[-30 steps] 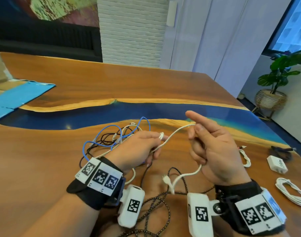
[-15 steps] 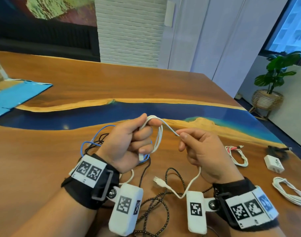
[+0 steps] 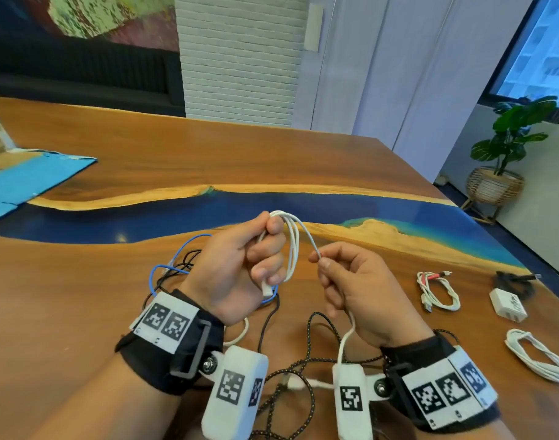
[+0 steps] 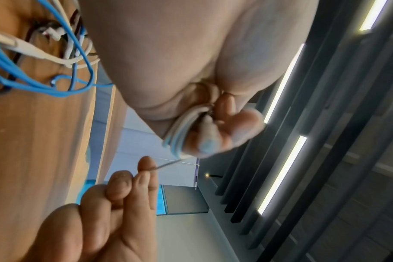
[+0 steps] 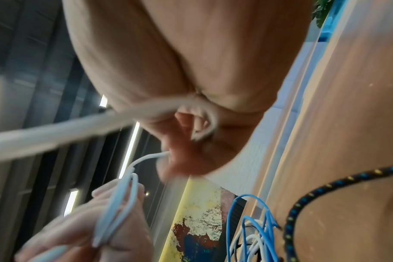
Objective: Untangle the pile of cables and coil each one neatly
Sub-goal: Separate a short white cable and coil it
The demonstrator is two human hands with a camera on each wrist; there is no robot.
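My left hand (image 3: 259, 252) grips a small coil of a white cable (image 3: 292, 246), held upright above the table; the loops show between its fingers in the left wrist view (image 4: 182, 131). My right hand (image 3: 332, 274) pinches the same white cable's free run just right of the coil, and the tail hangs down past the wrist to a plug (image 3: 295, 383) on the table. A tangle of blue cable (image 3: 164, 274), thin black cable and white cable lies behind my left wrist. A black braided cable (image 3: 306, 363) loops between my wrists.
The wooden table (image 3: 81, 312) has a blue resin band across it. At the right lie a coiled white-and-red cable (image 3: 438, 293), a white charger (image 3: 507, 304), a dark cable bundle (image 3: 513, 279) and another coiled white cable (image 3: 538, 355). A blue sheet (image 3: 27, 182) lies far left.
My left hand turned upward and closed around loops of the white cable. My right hand went from a pointing finger to pinching the cable, and more loops now sit in the coil.
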